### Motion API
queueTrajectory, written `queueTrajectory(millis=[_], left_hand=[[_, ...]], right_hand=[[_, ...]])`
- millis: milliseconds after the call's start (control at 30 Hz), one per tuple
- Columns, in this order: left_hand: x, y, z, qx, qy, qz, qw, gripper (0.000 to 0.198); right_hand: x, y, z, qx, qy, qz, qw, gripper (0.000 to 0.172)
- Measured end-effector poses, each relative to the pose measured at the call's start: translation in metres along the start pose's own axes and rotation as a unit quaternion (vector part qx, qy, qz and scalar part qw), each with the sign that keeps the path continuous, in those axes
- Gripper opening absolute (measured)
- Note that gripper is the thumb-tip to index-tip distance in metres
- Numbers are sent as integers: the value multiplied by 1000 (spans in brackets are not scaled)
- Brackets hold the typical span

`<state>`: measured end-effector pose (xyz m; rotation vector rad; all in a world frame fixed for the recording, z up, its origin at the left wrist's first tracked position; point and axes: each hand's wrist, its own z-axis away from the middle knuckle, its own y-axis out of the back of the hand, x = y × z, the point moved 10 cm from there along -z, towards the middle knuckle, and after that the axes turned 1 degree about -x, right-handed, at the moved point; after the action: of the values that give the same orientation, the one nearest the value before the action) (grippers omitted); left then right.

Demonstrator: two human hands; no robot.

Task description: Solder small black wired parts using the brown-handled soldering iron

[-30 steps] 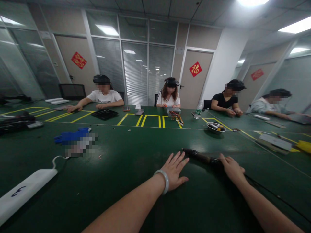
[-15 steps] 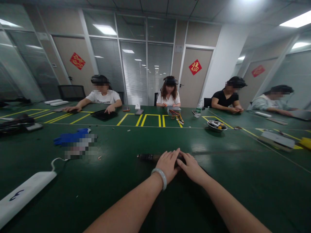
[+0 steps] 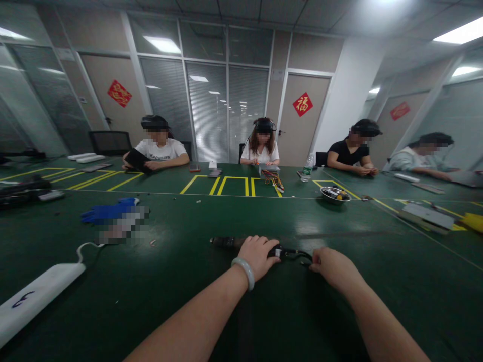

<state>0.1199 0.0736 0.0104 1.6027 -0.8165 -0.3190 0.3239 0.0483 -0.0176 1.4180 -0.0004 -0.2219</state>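
A long dark tool-like object (image 3: 226, 242) lies crosswise on the green table (image 3: 181, 286), its left end bare. My left hand (image 3: 257, 256), with a pale bangle at the wrist, is wrapped over its right part. Just past my thumb shows a black end with a small white label. From there a thin black cable (image 3: 298, 252) runs right to my right hand (image 3: 328, 264), whose fingers are pinched on it. A short loose end of the cable pokes out beside those fingertips.
To the left lie a white power strip (image 3: 41, 299) and a blue glove (image 3: 109, 211). Farther off are a metal bowl (image 3: 335, 196), a water bottle (image 3: 307, 168) and a box with coloured wires (image 3: 268, 170). Several people sit across the table; one holds a dark panel (image 3: 138, 160).
My right hand has moved right, away from my left hand, and now pinches the cable. My left hand stays on the dark object. The person at left has lifted the dark panel.
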Motion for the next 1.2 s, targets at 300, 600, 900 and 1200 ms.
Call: queueTrajectory(millis=[300,600,900,1200], left_hand=[[-25,3,5,-115,66,-28,991,44],[19,4,7,-48,-47,-4,998,41],[22,3,6,-1,-43,-7,999,19],[21,1,6,12,-52,-9,999,16]], right_hand=[[-42,6,3,10,109,-109,988,16],[-63,-2,14,-60,134,-188,971,12],[-42,22,4,104,78,-261,957,21],[-70,19,15,93,151,-189,966,13]])
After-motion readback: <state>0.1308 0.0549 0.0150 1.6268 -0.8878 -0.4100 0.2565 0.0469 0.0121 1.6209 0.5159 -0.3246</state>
